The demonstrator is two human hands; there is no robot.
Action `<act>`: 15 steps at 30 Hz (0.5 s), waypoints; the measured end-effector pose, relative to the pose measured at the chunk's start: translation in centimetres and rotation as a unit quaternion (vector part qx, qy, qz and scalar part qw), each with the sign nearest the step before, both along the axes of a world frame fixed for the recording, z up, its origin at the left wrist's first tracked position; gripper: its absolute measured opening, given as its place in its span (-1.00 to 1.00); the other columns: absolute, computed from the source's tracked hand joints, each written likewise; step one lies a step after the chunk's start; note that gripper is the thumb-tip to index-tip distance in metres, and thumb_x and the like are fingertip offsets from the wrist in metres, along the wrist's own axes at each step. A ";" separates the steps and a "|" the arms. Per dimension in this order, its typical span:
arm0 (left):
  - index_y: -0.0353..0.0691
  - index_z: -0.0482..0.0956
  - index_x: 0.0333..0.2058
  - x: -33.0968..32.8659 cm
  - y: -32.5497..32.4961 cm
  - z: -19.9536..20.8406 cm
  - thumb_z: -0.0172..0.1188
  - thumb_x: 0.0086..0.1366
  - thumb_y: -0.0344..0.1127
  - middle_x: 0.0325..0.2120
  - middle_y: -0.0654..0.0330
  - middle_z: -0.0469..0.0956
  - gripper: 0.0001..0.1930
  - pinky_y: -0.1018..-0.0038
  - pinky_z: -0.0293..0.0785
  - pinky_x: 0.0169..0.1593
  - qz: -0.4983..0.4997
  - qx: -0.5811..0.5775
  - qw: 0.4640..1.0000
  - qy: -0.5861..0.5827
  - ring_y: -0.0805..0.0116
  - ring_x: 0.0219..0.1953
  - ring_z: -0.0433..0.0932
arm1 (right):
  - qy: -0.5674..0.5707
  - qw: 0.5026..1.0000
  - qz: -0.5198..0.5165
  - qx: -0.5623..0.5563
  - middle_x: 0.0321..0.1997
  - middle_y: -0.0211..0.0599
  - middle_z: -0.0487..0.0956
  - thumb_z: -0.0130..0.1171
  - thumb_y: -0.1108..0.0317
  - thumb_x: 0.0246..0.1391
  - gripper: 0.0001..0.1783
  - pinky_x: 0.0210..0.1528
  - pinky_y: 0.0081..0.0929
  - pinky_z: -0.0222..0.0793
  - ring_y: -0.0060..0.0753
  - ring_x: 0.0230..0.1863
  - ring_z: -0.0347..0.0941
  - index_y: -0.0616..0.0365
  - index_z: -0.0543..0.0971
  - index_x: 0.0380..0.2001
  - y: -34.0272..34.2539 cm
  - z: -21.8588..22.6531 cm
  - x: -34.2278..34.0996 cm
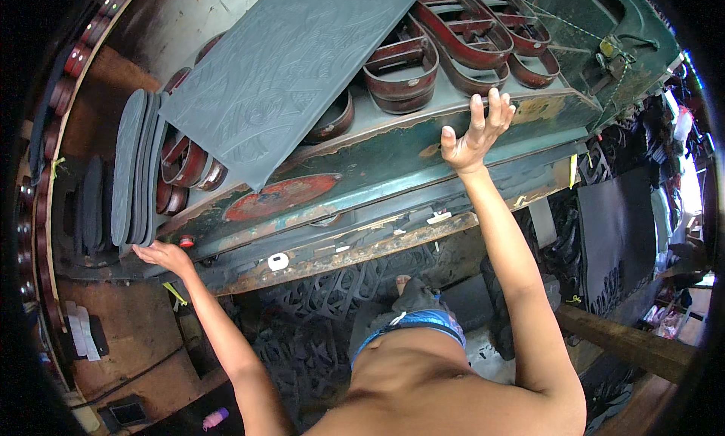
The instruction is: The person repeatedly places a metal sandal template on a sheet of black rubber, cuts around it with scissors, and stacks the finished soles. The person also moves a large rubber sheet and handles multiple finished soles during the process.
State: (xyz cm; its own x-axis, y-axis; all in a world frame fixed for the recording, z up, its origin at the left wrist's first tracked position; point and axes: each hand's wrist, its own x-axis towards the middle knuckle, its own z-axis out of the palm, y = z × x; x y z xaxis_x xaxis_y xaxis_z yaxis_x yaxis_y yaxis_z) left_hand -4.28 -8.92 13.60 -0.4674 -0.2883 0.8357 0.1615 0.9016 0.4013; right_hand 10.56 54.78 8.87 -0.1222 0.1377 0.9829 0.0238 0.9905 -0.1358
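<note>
My left hand (162, 258) is open, fingers stretched out, at the lower end of a stack of grey sole-shaped pieces (128, 168); whether it touches them I cannot tell. A red button (186, 241) sits just right of it on the green machine (362, 160). My right hand (479, 136) is raised, open and holding nothing, its fingers spread before the machine's front edge. Just beyond its fingertips stand dark red sole-shaped cutting dies (402, 75). A large grey sheet (283, 69) lies tilted across the bed, over some of the dies.
Dark sole-shaped pieces (92, 205) stand at the far left. A ledge along the machine's front holds scraps and a small white case (279, 262). Cut-out sheet waste (340, 289) covers the floor below. A dark sheet (618, 236) hangs at right, above a wooden beam (627, 341).
</note>
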 end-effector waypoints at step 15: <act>-0.45 0.45 0.16 -4.4 -6.1 -1.6 0.05 0.43 -0.34 0.14 -0.28 0.47 -0.60 -0.03 0.36 0.26 0.061 -0.300 0.942 0.134 -0.23 0.19 0.46 | -0.046 0.999 -0.018 0.008 0.58 -0.06 0.08 -0.10 -0.32 0.23 -0.14 0.58 0.25 -0.46 0.12 0.63 -0.19 -0.17 0.19 0.49 -0.3 0.2 1.5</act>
State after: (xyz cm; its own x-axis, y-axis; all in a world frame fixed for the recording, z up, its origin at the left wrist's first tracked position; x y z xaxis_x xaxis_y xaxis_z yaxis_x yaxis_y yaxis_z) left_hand -8.72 -15.03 12.04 -0.2111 0.2364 0.9484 0.0651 0.9716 -0.2276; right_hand 12.06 54.51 9.09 -0.2083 0.1279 0.9697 0.0703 0.9908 -0.1156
